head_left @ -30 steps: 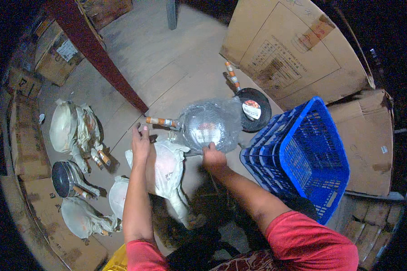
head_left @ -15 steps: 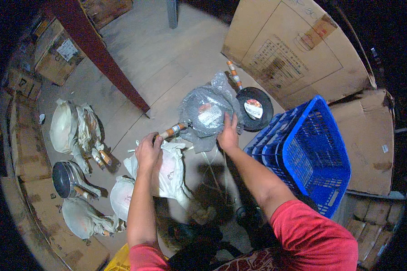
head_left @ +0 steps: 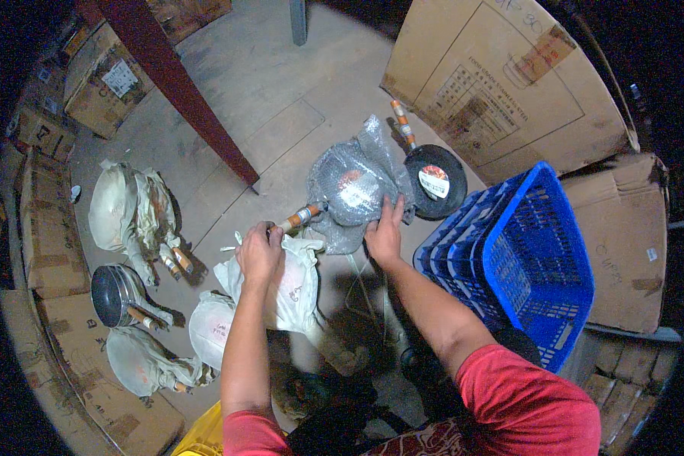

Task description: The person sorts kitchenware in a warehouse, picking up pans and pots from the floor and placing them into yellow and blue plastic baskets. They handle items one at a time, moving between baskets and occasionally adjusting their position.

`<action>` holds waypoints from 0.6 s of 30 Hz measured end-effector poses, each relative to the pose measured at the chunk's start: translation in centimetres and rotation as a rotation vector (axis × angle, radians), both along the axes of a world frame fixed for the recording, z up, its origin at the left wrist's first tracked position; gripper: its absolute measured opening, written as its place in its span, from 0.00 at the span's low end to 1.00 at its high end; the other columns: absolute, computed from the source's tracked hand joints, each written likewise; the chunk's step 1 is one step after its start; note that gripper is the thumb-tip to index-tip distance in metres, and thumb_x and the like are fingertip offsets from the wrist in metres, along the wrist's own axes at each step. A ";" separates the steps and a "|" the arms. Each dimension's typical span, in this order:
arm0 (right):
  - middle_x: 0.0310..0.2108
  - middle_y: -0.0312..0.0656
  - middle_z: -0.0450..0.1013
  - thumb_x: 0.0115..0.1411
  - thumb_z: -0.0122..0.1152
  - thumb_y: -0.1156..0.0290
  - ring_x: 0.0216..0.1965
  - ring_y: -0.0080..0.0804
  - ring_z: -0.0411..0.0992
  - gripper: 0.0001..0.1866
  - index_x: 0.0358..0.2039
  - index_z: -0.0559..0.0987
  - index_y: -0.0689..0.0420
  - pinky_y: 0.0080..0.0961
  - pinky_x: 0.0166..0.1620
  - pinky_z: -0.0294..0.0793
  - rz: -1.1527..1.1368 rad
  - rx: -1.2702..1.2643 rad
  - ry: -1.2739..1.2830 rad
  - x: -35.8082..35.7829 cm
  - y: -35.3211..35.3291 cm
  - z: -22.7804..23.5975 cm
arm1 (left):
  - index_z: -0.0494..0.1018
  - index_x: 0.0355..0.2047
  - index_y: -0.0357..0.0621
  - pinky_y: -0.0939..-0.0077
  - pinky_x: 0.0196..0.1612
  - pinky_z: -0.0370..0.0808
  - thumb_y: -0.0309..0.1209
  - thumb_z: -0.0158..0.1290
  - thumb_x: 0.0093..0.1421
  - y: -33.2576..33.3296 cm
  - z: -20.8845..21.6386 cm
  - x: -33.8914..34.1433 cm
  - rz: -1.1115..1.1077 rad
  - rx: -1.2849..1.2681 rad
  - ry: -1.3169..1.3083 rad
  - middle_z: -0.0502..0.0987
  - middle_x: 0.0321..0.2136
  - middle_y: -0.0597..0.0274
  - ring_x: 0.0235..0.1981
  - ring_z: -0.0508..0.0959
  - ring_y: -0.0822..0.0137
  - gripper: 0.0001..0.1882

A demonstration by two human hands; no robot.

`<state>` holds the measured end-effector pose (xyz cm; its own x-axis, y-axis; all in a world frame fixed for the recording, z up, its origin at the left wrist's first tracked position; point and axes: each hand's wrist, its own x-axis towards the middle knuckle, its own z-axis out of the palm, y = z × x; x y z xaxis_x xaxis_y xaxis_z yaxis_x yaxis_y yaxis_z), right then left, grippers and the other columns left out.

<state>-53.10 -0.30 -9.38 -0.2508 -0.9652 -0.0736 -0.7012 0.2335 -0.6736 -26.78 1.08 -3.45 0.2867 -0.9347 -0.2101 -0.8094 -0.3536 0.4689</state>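
A frying pan in bubble wrap (head_left: 347,186) lies on the floor ahead of me, its brown-and-orange handle (head_left: 302,217) pointing toward my left. My left hand (head_left: 259,249) is closed round the end of that handle. Fingers stretched out, my right hand (head_left: 385,234) rests on the near right edge of the bubble wrap without gripping it. Just right of the wrap is a bare dark frying pan (head_left: 435,182) with a round label, its handle pointing away. Beneath my left wrist lies a pan in a whitish cloth wrapping (head_left: 295,289), partly hidden by my forearm.
A blue plastic basket (head_left: 501,254) stands at the right, beside large cardboard boxes (head_left: 501,83). Several cloth-wrapped pans (head_left: 114,209) and a small stack of pans (head_left: 112,296) lie at the left. A dark red post (head_left: 176,91) slants down to the floor; something yellow (head_left: 204,433) shows at the bottom.
The whole view has shifted slightly. Both hands keep nearly the same places on the bubble-wrapped pan, and the right fingers still lie on the wrap.
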 end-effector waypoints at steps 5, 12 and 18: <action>0.71 0.64 0.37 0.55 0.60 0.72 0.67 0.69 0.53 0.37 0.65 0.62 0.65 0.45 0.66 0.61 0.057 -0.057 -0.067 1.1 1.7 -1.4 | 0.78 0.43 0.49 0.50 0.48 0.70 0.45 0.53 0.63 0.0 -0.4 0.0 -0.020 -0.033 -0.036 0.80 0.39 0.53 0.44 0.79 0.49 0.16; 0.59 0.68 0.52 0.55 0.59 0.71 0.58 0.68 0.61 0.31 0.62 0.70 0.52 0.48 0.60 0.67 0.034 -0.042 0.038 2.0 2.9 -2.0 | 0.78 0.43 0.49 0.50 0.49 0.69 0.45 0.52 0.64 0.1 -1.1 0.4 -0.044 -0.048 -0.021 0.80 0.40 0.55 0.45 0.79 0.51 0.16; 0.56 0.66 0.55 0.55 0.61 0.72 0.58 0.67 0.61 0.32 0.63 0.71 0.46 0.49 0.60 0.66 0.028 0.020 -0.090 1.7 3.0 -1.8 | 0.78 0.44 0.49 0.52 0.50 0.69 0.45 0.52 0.63 0.2 -1.3 0.4 -0.028 -0.035 -0.017 0.80 0.41 0.56 0.46 0.78 0.53 0.16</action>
<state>-51.39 2.68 -11.13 -0.2155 -0.9698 -0.1143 -0.6446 0.2292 -0.7294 -26.41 1.25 -4.74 0.2635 -0.9492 -0.1722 -0.8267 -0.3141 0.4667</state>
